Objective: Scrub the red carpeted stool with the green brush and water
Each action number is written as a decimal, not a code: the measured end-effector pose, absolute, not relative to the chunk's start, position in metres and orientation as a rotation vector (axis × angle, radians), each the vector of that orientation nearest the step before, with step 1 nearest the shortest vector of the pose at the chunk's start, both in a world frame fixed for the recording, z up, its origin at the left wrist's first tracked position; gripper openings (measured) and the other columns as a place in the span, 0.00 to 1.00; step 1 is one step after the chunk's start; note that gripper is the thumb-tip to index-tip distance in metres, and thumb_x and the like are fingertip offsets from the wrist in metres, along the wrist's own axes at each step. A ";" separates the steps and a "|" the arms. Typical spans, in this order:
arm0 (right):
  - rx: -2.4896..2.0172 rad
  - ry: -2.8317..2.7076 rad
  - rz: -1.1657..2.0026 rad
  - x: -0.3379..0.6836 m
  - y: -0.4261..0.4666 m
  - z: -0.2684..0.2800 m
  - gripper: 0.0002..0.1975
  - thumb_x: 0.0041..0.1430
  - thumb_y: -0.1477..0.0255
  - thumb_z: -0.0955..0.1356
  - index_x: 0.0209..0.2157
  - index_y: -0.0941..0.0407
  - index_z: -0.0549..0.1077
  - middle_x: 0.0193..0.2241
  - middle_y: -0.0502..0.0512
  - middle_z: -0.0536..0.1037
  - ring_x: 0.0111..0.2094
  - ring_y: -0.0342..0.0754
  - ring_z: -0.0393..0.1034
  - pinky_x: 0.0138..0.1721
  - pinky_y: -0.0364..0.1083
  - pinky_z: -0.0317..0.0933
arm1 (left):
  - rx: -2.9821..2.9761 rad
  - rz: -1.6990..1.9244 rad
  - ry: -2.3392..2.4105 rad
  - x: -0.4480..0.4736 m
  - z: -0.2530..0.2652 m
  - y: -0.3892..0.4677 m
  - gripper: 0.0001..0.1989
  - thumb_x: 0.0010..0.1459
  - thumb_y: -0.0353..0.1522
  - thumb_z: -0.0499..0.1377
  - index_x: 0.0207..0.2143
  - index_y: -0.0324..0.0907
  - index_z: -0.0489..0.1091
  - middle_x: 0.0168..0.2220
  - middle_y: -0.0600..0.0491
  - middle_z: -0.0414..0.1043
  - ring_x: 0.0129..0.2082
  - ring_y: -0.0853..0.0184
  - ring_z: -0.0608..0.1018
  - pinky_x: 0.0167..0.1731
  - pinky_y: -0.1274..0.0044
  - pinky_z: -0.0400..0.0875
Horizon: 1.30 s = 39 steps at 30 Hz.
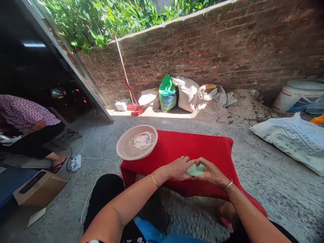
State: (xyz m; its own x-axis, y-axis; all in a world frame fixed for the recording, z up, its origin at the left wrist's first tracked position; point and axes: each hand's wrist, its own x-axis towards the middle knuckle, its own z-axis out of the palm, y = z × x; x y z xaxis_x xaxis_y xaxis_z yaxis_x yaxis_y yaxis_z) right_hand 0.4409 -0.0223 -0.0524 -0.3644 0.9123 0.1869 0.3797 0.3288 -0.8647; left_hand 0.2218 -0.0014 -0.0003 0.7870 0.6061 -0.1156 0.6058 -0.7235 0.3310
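Both of my hands are closed around a pale green, smooth, rounded piece (195, 169) whose kind I cannot make out. My left hand (179, 168) grips its left side, and my right hand (211, 172) curls over its right end with thumb and fingers. The fingers hide part of its outline. It is held above the front part of a low table covered by a red cloth (194, 143). To the left of my hands, a pale pink basin (120, 148) of water sits on the cloth's left end.
A person in a patterned shirt (27, 113) sits at the left near a cardboard box (42, 189). A white cable with a power strip (76, 163) lies on the floor. Sacks (187, 94) and a red broom (135, 107) stand by the brick wall; a white sack (293, 138) lies right.
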 end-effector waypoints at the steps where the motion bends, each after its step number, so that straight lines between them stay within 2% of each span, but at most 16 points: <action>1: -1.139 -1.921 0.990 0.440 -0.022 -0.053 0.22 0.48 0.53 0.77 0.34 0.50 0.69 0.33 0.48 0.76 0.34 0.50 0.70 0.35 0.48 0.70 | 2.612 0.012 0.939 0.220 -0.003 -0.004 0.36 0.63 0.42 0.65 0.70 0.44 0.61 0.56 0.40 0.73 0.56 0.51 0.76 0.56 0.62 0.71; 4: -1.110 -1.994 0.961 0.441 -0.018 -0.055 0.23 0.51 0.49 0.76 0.40 0.51 0.75 0.41 0.53 0.78 0.43 0.53 0.73 0.47 0.51 0.71 | 2.543 0.036 1.056 0.209 -0.010 -0.009 0.35 0.64 0.42 0.64 0.70 0.45 0.61 0.54 0.42 0.73 0.53 0.54 0.77 0.54 0.64 0.72; 7: -1.212 -2.013 0.744 0.450 -0.012 -0.061 0.23 0.59 0.49 0.72 0.46 0.50 0.79 0.48 0.59 0.78 0.51 0.56 0.74 0.56 0.56 0.69 | 2.440 0.099 1.392 0.193 -0.011 -0.005 0.35 0.66 0.41 0.62 0.72 0.45 0.59 0.54 0.41 0.72 0.53 0.56 0.77 0.54 0.66 0.73; 12: -1.626 -1.963 0.312 0.476 -0.002 -0.080 0.20 0.66 0.54 0.67 0.47 0.52 0.82 0.47 0.64 0.78 0.48 0.58 0.76 0.52 0.57 0.71 | 2.271 0.160 2.089 0.166 -0.007 0.016 0.28 0.68 0.39 0.59 0.68 0.44 0.67 0.54 0.39 0.72 0.54 0.54 0.76 0.55 0.65 0.72; 17: -2.086 -1.778 0.063 0.501 -0.004 -0.087 0.22 0.67 0.56 0.65 0.50 0.56 0.82 0.50 0.69 0.77 0.48 0.63 0.75 0.50 0.60 0.70 | 2.291 0.055 2.257 0.165 -0.012 0.021 0.25 0.68 0.40 0.59 0.65 0.45 0.70 0.53 0.39 0.71 0.53 0.52 0.77 0.50 0.66 0.73; 21: -2.253 -1.600 0.079 0.519 -0.007 -0.085 0.26 0.67 0.53 0.63 0.52 0.56 0.81 0.52 0.70 0.76 0.50 0.65 0.74 0.52 0.63 0.69 | 2.260 0.052 2.350 0.172 -0.021 0.021 0.25 0.69 0.41 0.58 0.65 0.44 0.69 0.53 0.38 0.71 0.53 0.52 0.77 0.51 0.65 0.73; 28: -2.297 -1.382 0.251 0.544 -0.008 -0.091 0.30 0.64 0.50 0.61 0.52 0.57 0.80 0.51 0.75 0.76 0.57 0.71 0.70 0.55 0.67 0.66 | 2.059 0.107 2.442 0.178 -0.030 0.037 0.26 0.72 0.42 0.52 0.66 0.41 0.67 0.54 0.36 0.70 0.48 0.54 0.80 0.44 0.68 0.76; 33: -2.314 -1.292 0.360 0.561 -0.007 -0.110 0.35 0.61 0.46 0.61 0.54 0.58 0.79 0.49 0.74 0.76 0.63 0.73 0.65 0.60 0.69 0.63 | 2.009 0.107 2.479 0.178 -0.040 0.036 0.28 0.70 0.44 0.55 0.66 0.39 0.68 0.56 0.34 0.69 0.53 0.50 0.78 0.48 0.65 0.76; 39: -2.343 -1.295 0.493 0.570 -0.011 -0.122 0.40 0.61 0.45 0.59 0.58 0.60 0.76 0.46 0.75 0.78 0.58 0.73 0.70 0.58 0.68 0.66 | 2.069 0.112 2.446 0.169 -0.047 0.028 0.27 0.71 0.41 0.53 0.68 0.42 0.66 0.58 0.34 0.70 0.57 0.47 0.74 0.55 0.60 0.71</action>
State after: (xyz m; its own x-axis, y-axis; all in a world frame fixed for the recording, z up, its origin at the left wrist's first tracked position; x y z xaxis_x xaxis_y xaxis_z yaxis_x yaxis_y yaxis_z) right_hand 0.5701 -0.0108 -0.1217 0.5046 0.8571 -0.1044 0.7095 -0.4805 -0.5154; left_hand 0.1692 0.0277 -0.0470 -0.1656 0.9817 0.0942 0.9862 0.1652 0.0117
